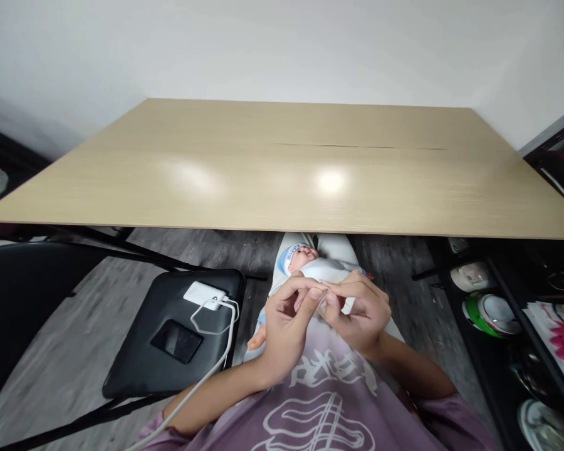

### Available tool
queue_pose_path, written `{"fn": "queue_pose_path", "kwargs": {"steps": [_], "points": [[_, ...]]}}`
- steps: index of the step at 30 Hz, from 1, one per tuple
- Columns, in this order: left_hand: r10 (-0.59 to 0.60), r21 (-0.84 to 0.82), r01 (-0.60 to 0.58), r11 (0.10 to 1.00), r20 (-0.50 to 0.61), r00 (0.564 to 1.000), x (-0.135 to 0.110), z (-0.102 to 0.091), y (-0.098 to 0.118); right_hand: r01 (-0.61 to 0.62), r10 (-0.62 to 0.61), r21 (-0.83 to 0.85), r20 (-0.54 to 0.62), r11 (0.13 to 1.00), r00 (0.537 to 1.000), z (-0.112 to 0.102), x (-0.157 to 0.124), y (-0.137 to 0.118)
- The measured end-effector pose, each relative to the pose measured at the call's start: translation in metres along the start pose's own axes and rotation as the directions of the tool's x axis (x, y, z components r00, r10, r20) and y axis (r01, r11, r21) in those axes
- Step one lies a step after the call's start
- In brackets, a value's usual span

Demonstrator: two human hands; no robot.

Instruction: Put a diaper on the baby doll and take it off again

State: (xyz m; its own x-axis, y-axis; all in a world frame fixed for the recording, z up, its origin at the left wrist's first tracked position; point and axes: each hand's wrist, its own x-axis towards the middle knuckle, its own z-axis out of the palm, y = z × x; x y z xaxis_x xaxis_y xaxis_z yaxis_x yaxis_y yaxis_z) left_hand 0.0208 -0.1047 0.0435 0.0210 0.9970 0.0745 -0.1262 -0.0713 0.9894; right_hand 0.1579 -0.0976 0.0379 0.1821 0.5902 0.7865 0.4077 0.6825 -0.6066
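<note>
A baby doll (pixel 326 270) in pale clothes lies across the lap, wearing a white and blue cap (pixel 289 257) with lettering. Just above its body my left hand (pixel 286 322) and my right hand (pixel 361 311) meet at the fingertips. Thumb and forefinger are pinched together on each hand. Between them shows a small pale, thin bit of material, too small and covered to name. A doll limb (pixel 257 338) sticks out beside my left wrist. My hands and forearms hide much of the doll.
A wide wooden table (pixel 282 181) stands in front, its near edge beyond the doll. On the left, a black seat (pixel 169 369) carries a white power bank (pixel 204 294) with a cable (pixel 223 357) and a phone (pixel 177 341). A dark shelf with a green-rimmed container (pixel 491 313) is right.
</note>
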Motion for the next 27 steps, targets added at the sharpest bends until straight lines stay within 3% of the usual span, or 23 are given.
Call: {"fn": "queue_pose_path", "kwargs": {"steps": [27], "points": [[-0.001,-0.013,0.001,1.0,-0.021,1.0,0.0034,0.0047,0.0034,0.006,-0.006,-0.018,0.0,1.0,1.0,0.0011,-0.0016,0.0025]]}}
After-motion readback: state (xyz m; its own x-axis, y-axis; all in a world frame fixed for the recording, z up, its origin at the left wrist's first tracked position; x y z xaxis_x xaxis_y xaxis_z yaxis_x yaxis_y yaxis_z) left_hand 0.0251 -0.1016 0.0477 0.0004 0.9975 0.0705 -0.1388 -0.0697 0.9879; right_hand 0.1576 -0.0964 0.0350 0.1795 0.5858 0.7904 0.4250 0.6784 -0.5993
